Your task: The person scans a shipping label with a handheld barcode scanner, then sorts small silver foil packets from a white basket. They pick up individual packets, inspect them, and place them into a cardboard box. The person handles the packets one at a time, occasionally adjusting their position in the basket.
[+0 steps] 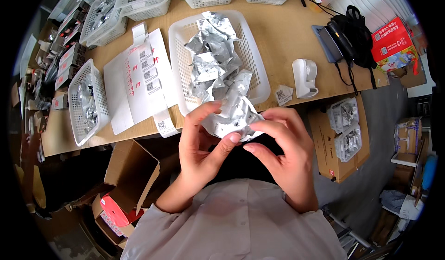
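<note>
A crumpled silver foil pouch (234, 116) is held between my two hands at the near end of a white plastic basket (256, 60). My left hand (197, 144) pinches its left side, thumb in front and fingers partly hidden behind. At the right edge of the pouch my right hand (294, 144) has its fingertips on the foil, with the thumb below and a little apart. Small dark marks show on the pouch's face. More silver foil pouches (213, 67) lie heaped in the basket.
Left of the basket lie white papers (118, 84) and a strip of square-code labels (148, 70). A smaller basket (104, 104) stands farther left. To the right are a white tape dispenser (306, 77), a black bag (354, 37) and a red box (391, 40). An open carton (127, 165) sits below the table.
</note>
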### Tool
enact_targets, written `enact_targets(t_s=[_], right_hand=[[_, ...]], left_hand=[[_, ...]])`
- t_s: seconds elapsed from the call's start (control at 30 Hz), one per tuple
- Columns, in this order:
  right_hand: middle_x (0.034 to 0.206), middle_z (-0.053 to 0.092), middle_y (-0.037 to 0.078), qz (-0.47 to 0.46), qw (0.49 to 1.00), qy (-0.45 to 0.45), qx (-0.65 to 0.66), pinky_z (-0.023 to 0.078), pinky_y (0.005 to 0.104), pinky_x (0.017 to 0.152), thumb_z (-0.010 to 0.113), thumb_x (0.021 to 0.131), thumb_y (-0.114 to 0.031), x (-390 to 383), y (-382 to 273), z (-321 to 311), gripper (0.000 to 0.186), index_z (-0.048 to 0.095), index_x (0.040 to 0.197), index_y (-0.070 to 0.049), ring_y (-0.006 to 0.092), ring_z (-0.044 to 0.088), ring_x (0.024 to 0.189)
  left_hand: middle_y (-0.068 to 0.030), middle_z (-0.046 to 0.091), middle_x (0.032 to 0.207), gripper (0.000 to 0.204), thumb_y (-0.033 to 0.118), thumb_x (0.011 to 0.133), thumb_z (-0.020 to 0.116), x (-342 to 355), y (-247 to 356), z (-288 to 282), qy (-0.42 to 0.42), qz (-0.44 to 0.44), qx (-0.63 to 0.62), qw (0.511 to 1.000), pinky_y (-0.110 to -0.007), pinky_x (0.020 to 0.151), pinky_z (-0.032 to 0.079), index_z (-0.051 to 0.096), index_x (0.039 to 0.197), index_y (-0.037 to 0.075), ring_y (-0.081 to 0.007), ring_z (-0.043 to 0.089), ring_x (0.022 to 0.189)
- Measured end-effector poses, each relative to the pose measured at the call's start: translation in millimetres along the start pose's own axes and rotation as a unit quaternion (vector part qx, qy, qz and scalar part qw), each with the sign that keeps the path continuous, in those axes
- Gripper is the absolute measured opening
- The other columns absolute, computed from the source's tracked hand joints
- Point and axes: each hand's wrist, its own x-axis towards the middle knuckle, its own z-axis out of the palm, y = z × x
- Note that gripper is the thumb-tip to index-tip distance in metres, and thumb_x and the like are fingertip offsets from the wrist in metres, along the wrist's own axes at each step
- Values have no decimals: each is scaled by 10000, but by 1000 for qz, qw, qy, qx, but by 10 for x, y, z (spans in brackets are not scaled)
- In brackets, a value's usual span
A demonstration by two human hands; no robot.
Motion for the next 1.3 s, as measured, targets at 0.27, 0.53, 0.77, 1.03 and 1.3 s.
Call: enact_targets(t_s=[0.27, 0.53, 0.77, 1.03, 1.3], right_hand=[[1028, 642, 96, 33, 998, -34, -36, 562, 390, 701, 908, 874, -70, -43, -87, 84, 245, 738, 1048, -36, 250, 678, 825], [1037, 575, 86, 59, 989, -67, 120, 499, 344, 724, 878, 877, 16, -178, 166, 116, 169, 732, 951, -27, 221, 607, 861], [1039, 556, 78, 138, 913, -162, 347, 519, 313, 769, 794, 964, 41, -358, 236, 90, 112, 693, 1002, 12, 180, 591, 884], [1022, 563, 54, 198, 886, -193, 373, 521, 294, 804, 704, 1039, 67, -418, 310, 61, 72, 664, 1001, 21, 145, 584, 887], [1051, 590, 61, 118, 887, -169, 413, 494, 291, 787, 770, 986, 38, -552, 277, 56, 97, 685, 970, -6, 172, 580, 910]], left_hand=[[-99, 784, 1156, 191, 94, 1014, 817, -23, 98, -95, -65, 63, 248, 964, -351, 914, 539, 813, 1175, -10, -223, 612, 1068], [-99, 649, 875, 247, 223, 973, 859, -17, 83, -201, -130, 58, 328, 934, -385, 648, 538, 818, 1124, 32, -252, 621, 810], [-162, 592, 1213, 583, 606, 921, 845, -22, -214, -303, -220, 54, 96, 969, -369, 824, 533, 769, 976, 30, -250, 622, 986], [-128, 693, 1235, 380, 92, 777, 970, -78, -394, -420, -310, -32, -10, 950, -369, 930, 537, 764, 1089, 22, -248, 666, 1109], [-99, 698, 837, 266, 51, 765, 934, -12, -411, -368, -341, -15, -16, 940, -343, 629, 465, 673, 804, 17, -250, 645, 764]])
